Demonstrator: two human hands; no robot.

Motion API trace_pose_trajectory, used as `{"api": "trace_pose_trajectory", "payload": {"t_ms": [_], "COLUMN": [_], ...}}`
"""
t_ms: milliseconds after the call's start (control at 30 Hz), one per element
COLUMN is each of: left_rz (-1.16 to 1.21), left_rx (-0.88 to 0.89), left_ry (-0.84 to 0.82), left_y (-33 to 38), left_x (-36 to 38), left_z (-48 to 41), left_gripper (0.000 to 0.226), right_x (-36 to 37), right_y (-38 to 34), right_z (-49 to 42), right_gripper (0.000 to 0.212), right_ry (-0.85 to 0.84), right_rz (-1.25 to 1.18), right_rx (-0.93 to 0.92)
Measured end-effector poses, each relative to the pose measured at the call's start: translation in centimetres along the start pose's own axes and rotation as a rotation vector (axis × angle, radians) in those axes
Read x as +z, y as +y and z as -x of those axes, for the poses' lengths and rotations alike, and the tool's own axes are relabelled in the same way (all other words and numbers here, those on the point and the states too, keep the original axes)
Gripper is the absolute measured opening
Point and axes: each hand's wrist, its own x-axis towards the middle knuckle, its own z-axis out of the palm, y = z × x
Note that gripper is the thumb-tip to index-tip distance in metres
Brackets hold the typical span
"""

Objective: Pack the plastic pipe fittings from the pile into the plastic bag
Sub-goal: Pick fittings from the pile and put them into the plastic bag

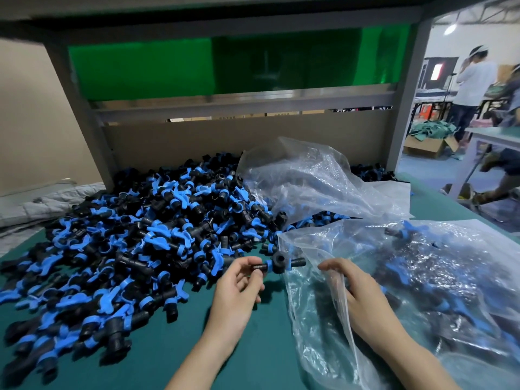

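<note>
**Blue-ringed tee fitting (278,261) at the mouth of the plastic bag (427,277)**

Green mat (253,347) covers the bench under both forearms. Left of and beyond the left fingers sprawls the pile (126,243) of black fittings with blue collars and tabs. It is very large, so the packing looks far from finished. To the right of the right fingers lies the plastic bag, clear and already carrying a good load of fittings. A second bag (309,175), crumpled and apparently empty, sits well beyond both hands against the pile.

The right hand (363,299) has its fingers (330,267) curled at the bag's rim, with film draped across its back. It seems to gather the edge and hold the mouth up, though how much film it pinches is hard to tell. The left hand (236,291) pinches one arm of the tee fitting between thumb and fingertips (254,273). The opposite arm reaches just past the rim, between the two sets of fingers.

To do this well, I judge the right hand should lift the rim higher and wider, so the tee's side branch does not snag the film. The left should let go only once the whole piece is past the edge and low over the load, so it does not bounce back onto the mat.
</note>
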Motion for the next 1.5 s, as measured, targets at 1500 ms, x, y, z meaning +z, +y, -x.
{"api": "trace_pose_trajectory", "payload": {"t_ms": [1500], "left_rz": [-0.147], "left_rx": [-0.056], "left_ry": [-0.608], "left_y": [7.2], "left_x": [10.2], "left_z": [0.5], "left_gripper": [0.027], "right_x": [-2.7], "right_y": [-5.7], "right_z": [0.2], "right_gripper": [0.026], "right_ry": [0.47], "right_rz": [-0.018], "right_rx": [-0.372]}}
